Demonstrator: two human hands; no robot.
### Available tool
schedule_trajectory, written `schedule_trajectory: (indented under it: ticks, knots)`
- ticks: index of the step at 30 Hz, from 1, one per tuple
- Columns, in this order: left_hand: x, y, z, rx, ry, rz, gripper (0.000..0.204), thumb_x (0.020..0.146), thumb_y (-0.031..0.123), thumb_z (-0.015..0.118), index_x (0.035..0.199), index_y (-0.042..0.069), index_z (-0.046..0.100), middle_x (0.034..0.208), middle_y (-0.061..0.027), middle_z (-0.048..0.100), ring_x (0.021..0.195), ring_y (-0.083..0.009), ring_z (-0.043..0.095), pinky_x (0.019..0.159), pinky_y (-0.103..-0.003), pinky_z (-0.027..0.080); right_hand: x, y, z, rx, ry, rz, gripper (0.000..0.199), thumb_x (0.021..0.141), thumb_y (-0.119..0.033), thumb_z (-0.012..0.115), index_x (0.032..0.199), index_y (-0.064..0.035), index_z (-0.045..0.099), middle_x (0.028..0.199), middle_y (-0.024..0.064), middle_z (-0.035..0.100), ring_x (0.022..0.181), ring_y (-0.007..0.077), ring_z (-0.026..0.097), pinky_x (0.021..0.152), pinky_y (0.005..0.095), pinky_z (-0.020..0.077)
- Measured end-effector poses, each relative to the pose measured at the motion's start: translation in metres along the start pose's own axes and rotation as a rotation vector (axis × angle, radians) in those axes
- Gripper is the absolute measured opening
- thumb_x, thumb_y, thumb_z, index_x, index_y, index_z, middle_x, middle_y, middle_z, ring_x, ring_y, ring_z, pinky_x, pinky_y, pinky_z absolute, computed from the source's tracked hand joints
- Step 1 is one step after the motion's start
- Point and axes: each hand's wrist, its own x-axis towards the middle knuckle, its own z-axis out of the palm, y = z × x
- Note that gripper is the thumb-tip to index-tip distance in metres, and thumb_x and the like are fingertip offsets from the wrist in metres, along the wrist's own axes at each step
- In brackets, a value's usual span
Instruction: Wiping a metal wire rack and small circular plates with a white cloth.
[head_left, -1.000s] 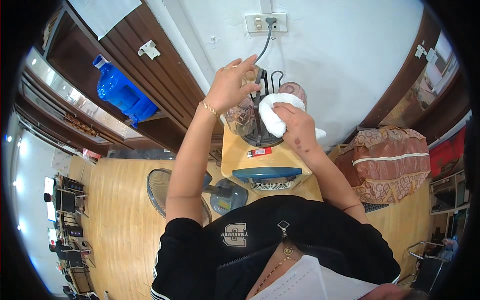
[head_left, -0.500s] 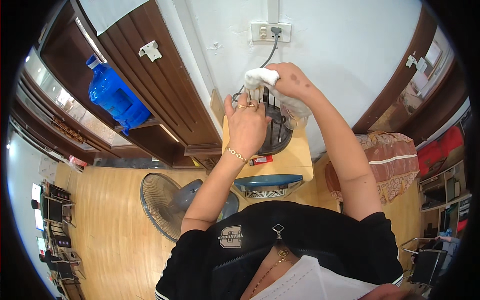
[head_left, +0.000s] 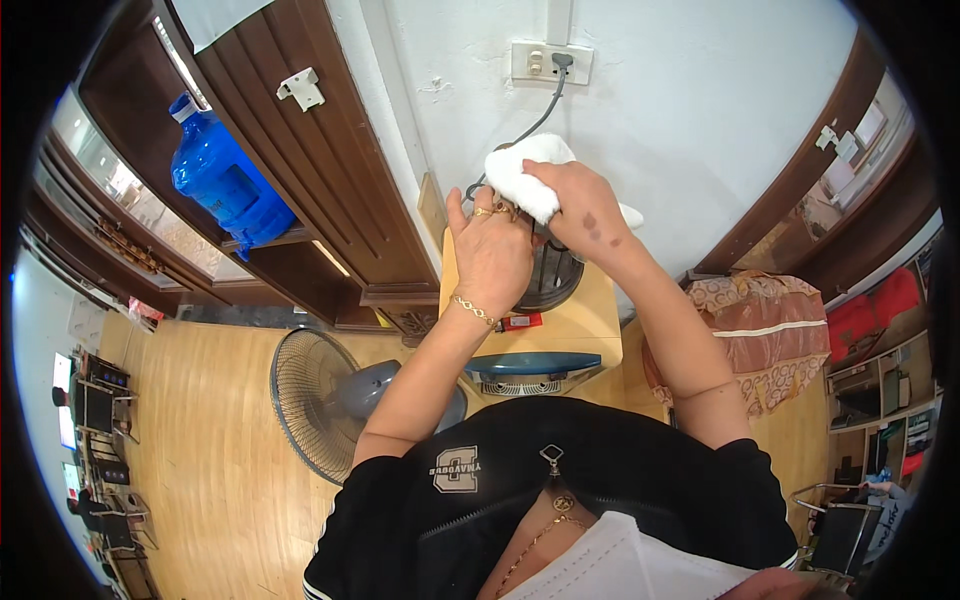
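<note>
My right hand [head_left: 583,210] is closed on a white cloth [head_left: 535,178], bunched against the top of a dark round rack with upright rods [head_left: 550,285]. Beside it, my left hand [head_left: 492,250] has its fingers bent over the rack's upper left side, the thumb turned inward. Whatever those fingers grip is hidden behind them and the cloth. The rack stands on a light wooden cabinet top [head_left: 590,325], with a small red packet [head_left: 521,321] lying near its front.
A grey cord [head_left: 548,108] runs from the wall socket [head_left: 552,64] down behind the rack. A floor fan [head_left: 325,405] stands left of the cabinet, and a large patterned bag [head_left: 760,340] sits to the right. A blue water bottle [head_left: 228,180] rests on the left shelf.
My right hand has come down and nearer with the cloth, which now covers more of the rack's top. The clear glass seen under the cloth is now hidden. My left hand stays nearly in place.
</note>
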Motion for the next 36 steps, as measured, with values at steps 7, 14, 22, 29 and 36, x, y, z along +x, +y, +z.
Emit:
schedule_trajectory:
  ticks: [7, 14, 22, 29, 36]
  knots:
    - [-0.005, 0.002, 0.0, 0.038, -0.022, -0.046, 0.029, 0.076, 0.027, 0.07, 0.096, 0.007, 0.069, 0.092, -0.007, 0.065, 0.111, -0.0275, 0.048, 0.104, -0.057, 0.023, -0.035, -0.002, -0.056, 0.487, 0.19, 0.179, 0.031, 0.078, 0.0, 0.067, 0.109, -0.003, 0.065, 0.091, 0.0049, 0.067, 0.085, 0.0167, 0.062, 0.077, 0.0294, 0.0489]
    - [-0.008, 0.015, -0.015, 0.031, 0.041, -0.051, 0.033, 0.075, 0.024, 0.072, 0.102, 0.005, 0.068, 0.094, -0.0083, 0.064, 0.106, -0.0286, 0.052, 0.102, -0.051, 0.03, -0.109, 0.056, -0.094, 0.778, 0.645, 0.437, 0.032, 0.084, -0.008, 0.07, 0.112, 0.0031, 0.062, 0.099, 0.0071, 0.067, 0.087, 0.0126, 0.061, 0.077, 0.0276, 0.0491]
    - [-0.047, 0.06, -0.021, -0.91, -0.078, -0.247, 0.042, 0.081, 0.014, 0.073, 0.119, 0.003, 0.06, 0.111, -0.0099, 0.065, 0.108, -0.0225, 0.057, 0.087, -0.031, 0.047, -0.147, 0.068, -0.051, 1.402, 0.387, 0.684, 0.038, 0.082, -0.006, 0.071, 0.117, 0.0023, 0.059, 0.108, 0.0122, 0.065, 0.097, 0.0217, 0.064, 0.086, 0.0338, 0.0516]
    - [-0.068, 0.085, 0.002, -1.735, -0.341, -0.727, 0.043, 0.083, 0.012, 0.073, 0.121, -0.001, 0.057, 0.117, -0.0114, 0.063, 0.108, -0.0171, 0.058, 0.091, -0.033, 0.047, -0.16, 0.078, -0.036, 1.35, -0.178, 0.473, 0.047, 0.078, -0.013, 0.075, 0.12, 0.0014, 0.058, 0.11, 0.0118, 0.065, 0.1, 0.0224, 0.063, 0.086, 0.0335, 0.0498]
    - [-0.123, 0.08, 0.009, -1.737, -0.425, -0.882, 0.036, 0.082, -0.002, 0.069, 0.117, 0.001, 0.059, 0.108, -0.0045, 0.064, 0.101, -0.014, 0.06, 0.09, -0.029, 0.047, -0.135, 0.112, -0.024, 0.863, 0.026, 0.282, 0.078, 0.071, -0.02, 0.081, 0.137, -0.0058, 0.043, 0.132, 0.0111, 0.054, 0.118, 0.0263, 0.052, 0.097, 0.0372, 0.0408]
